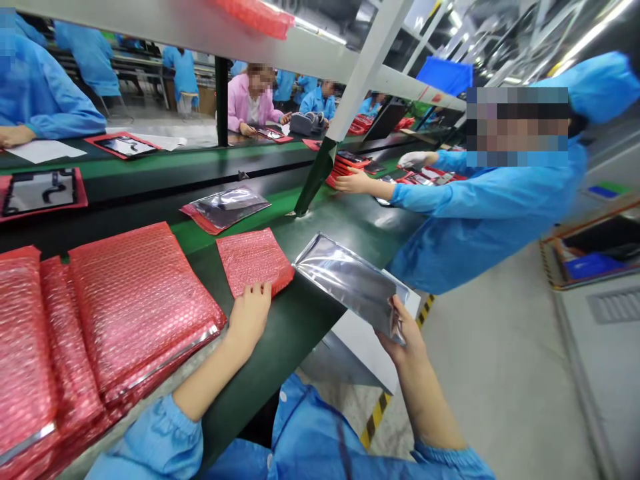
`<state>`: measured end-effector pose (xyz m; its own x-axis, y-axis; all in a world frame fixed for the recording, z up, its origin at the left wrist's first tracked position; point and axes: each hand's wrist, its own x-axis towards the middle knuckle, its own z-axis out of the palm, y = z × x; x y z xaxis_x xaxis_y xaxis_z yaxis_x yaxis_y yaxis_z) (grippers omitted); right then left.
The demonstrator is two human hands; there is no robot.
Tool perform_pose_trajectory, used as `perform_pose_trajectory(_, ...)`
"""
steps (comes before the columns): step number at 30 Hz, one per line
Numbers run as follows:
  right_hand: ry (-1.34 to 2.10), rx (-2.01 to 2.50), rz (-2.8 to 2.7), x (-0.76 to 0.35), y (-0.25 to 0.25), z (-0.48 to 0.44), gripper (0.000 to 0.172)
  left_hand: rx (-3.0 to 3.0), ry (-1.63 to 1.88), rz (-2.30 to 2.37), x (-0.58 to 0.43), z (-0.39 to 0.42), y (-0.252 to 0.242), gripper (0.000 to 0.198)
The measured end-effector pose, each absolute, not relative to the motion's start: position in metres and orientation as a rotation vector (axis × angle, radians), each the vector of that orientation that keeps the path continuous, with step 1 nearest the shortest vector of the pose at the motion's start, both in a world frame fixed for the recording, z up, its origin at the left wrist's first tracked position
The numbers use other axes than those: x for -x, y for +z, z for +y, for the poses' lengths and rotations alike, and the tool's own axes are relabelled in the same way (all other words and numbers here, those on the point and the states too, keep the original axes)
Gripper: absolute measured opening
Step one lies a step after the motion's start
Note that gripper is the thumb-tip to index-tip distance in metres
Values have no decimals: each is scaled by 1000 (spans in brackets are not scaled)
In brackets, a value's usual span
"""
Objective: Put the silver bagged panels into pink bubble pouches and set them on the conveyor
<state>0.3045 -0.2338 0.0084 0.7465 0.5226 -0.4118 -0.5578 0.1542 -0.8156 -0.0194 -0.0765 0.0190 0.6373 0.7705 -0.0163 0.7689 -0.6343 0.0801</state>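
My right hand is closed on the near corner of a flat panel in a shiny silver bag, thumb on top. The panel is held tilted above the bench edge, its far end close to a small red bubble bag. On that bubble bag's near edge lies my left hand, its fingers bent and together; their tips are partly hidden. Left of it are stacked large red bubble bags. Farther back, a dark bagged panel rests on red wrap.
A slanted post rises from the green bench. At the right, a co-worker in blue handles red-wrapped panels. A white box stands below the bench edge. Across the belt, another panel lies on red wrap.
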Motion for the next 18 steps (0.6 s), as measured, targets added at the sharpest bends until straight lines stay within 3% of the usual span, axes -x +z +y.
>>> perform_pose_trajectory(3,833,1211,80,-293,17,-242,16,-2686,-32,1267,19,-76,31,45)
perform_pose_trajectory(11,899,1417,71,-289,25,-282,21,-2567,-4,1318,17,-69,41,39)
perform_pose_trajectory(18,972,1576,-78,-293,23,-306,29,-2509,7,1299,17,-69,37,24)
